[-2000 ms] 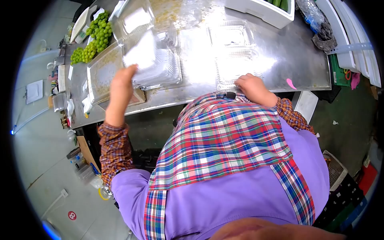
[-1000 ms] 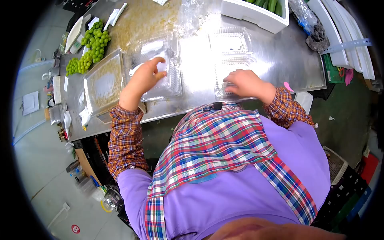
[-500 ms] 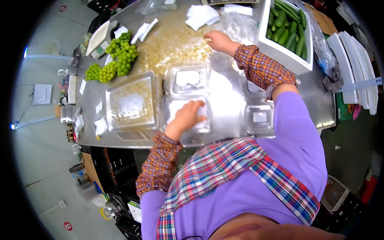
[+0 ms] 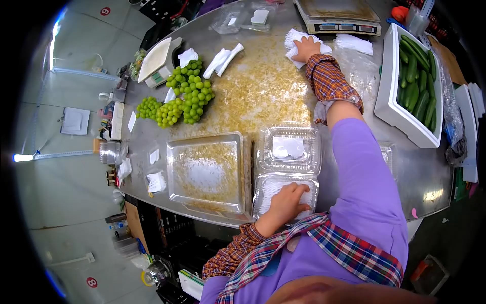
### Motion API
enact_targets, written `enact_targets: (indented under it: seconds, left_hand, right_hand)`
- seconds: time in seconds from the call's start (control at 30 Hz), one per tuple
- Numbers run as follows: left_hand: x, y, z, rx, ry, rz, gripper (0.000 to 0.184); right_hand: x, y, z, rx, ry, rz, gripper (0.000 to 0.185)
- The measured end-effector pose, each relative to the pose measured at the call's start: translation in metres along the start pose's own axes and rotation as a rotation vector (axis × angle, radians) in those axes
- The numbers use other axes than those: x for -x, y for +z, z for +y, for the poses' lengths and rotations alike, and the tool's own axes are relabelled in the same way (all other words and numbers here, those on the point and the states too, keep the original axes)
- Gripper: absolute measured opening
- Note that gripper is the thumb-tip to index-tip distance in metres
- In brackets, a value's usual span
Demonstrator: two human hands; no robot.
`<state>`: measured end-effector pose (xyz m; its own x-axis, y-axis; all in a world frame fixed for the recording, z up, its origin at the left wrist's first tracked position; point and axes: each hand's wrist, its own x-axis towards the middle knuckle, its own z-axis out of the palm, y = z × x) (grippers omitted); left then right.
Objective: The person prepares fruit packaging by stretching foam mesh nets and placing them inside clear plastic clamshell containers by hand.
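Netting, upper middle of the frame, now lies under the right hand, which was short of it 0.5 s ago; that arm is outstretched, its grip impossible to tell. The left hand, thumb and fingers apart, bends over the open clear box, lower middle. A red disc, lower left, reads 8.

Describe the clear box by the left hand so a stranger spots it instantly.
On the metal table, find the big tray. Immediately right lies the clear box, opened flat. Unlike the tray, it has a white lining, under the left hand.
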<state>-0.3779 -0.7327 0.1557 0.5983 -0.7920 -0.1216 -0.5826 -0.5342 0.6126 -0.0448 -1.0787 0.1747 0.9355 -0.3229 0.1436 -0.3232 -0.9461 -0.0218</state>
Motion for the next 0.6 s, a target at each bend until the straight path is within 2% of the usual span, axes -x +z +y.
enact_targets:
  seconds: [0.03,0.07,0.13,0.2,0.3,0.33,0.43,0.57,0.6]
  left_hand:
    - [-0.001,-0.003,0.000,0.035,-0.011,-0.011,0.048]
    - [0.005,-0.001,0.011,0.031,-0.002,-0.007,0.047]
    - [0.004,-0.004,0.012,0.050,0.000,-0.001,0.047]
    - [0.005,-0.006,0.014,0.030,-0.013,0.003,0.046]
    - [0.006,-0.007,0.013,0.006,-0.036,0.006,0.045]
    - [0.006,-0.006,0.012,-0.001,-0.033,0.004,0.045]
    - [0.003,-0.016,0.006,-0.017,-0.018,-0.054,0.045]
    - [0.004,-0.042,0.014,0.122,-0.018,-0.090,0.040]
    - [0.007,-0.054,0.022,0.105,-0.010,-0.066,0.036]
  right_hand:
    - [0.002,0.007,-0.002,0.056,-0.022,-0.039,0.072]
    - [0.017,-0.011,0.006,0.042,-0.029,0.002,0.051]
    - [0.025,-0.009,0.010,0.082,-0.065,-0.036,0.040]
    - [0.045,-0.005,0.017,0.080,-0.140,-0.027,0.031]
    - [0.087,-0.015,0.020,0.200,-0.259,-0.197,0.026]
    - [0.108,-0.030,0.026,0.118,-0.323,-0.167,0.023]
    - [0.131,-0.052,0.053,-0.220,-0.505,0.357,0.026]
    - [0.197,-0.144,0.072,-0.757,-0.517,0.820,0.032]
    - [0.218,-0.157,0.074,-0.753,-0.494,0.834,0.033]
